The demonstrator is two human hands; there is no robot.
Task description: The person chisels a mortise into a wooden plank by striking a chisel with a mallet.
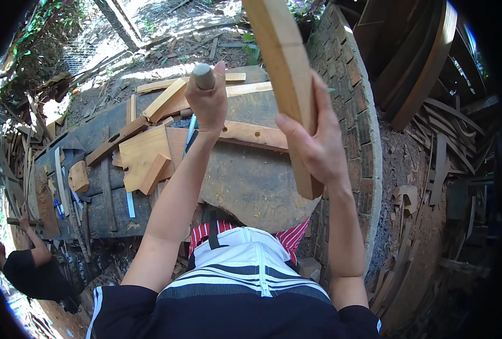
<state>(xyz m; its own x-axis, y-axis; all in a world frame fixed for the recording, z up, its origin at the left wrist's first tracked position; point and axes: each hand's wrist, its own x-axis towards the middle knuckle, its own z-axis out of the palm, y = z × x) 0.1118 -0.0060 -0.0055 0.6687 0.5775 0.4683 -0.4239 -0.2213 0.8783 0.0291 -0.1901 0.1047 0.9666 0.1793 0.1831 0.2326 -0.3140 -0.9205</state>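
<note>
My left hand (208,107) is closed around a grey, round-ended rod (204,78) raised above the workbench; only its end shows, so I cannot tell what kind of tool it is. A long, thick, slightly curved piece of wood (287,73) is in my right hand (321,144), thumb on one side and fingers on the other. It is tilted, and its upper end runs out of the picture. Below my hands, a wooden beam with round holes (251,133) lies across the worn workbench (245,181). Beside my left forearm is a flat wooden board (143,150).
Wood offcuts (79,176) and strips are scattered over the bench's left side. A low brick wall (350,113) borders its right side. Curved planks (431,73) lean beyond it, with scraps (406,200) on the ground. Another person (36,271) is at the far left.
</note>
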